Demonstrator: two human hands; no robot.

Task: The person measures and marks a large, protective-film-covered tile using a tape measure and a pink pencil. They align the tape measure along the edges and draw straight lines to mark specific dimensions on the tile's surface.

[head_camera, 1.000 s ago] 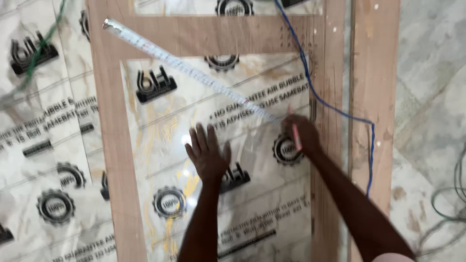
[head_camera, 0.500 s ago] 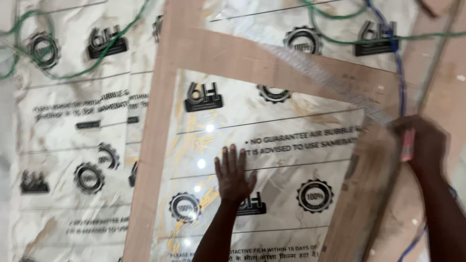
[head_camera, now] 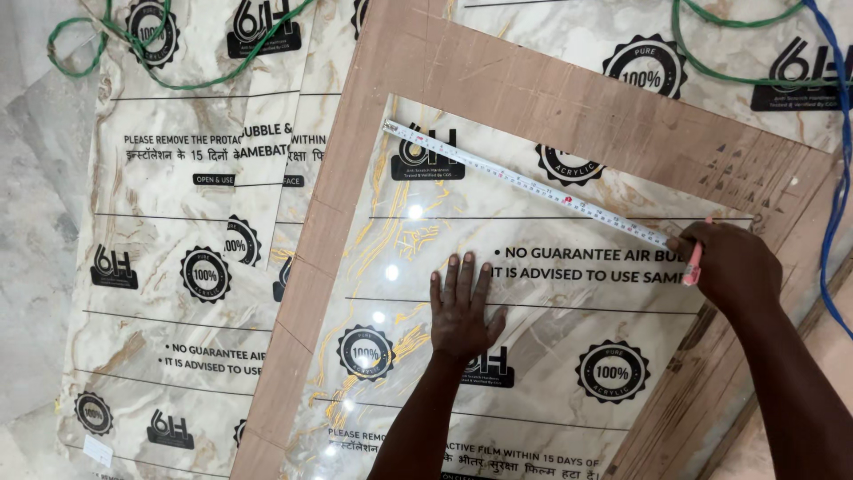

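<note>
Left hand [head_camera: 462,313] pressed flat, fingers spread, palm down on glossy marble-patterned sheet [head_camera: 498,356] covered in printed protective film, holding nothing. Right hand [head_camera: 733,268] closed around tape measure [head_camera: 533,187] at its near end, pinching a small pink pencil-like piece [head_camera: 692,264] against the fingers, resting by the right side of the wooden frame [head_camera: 533,89]. Tape blade stretched diagonally across the sheet, from the right hand up-left to the inner edge of the frame's left rail, lying just over the film. Frame lying on top of the sheet, brown, with a rectangular opening. Further left, more film-covered sheets [head_camera: 169,267] overlapping on the floor. Beyond, green cable [head_camera: 187,84] looped across the top; blue cable [head_camera: 835,178] along the right edge.
</note>
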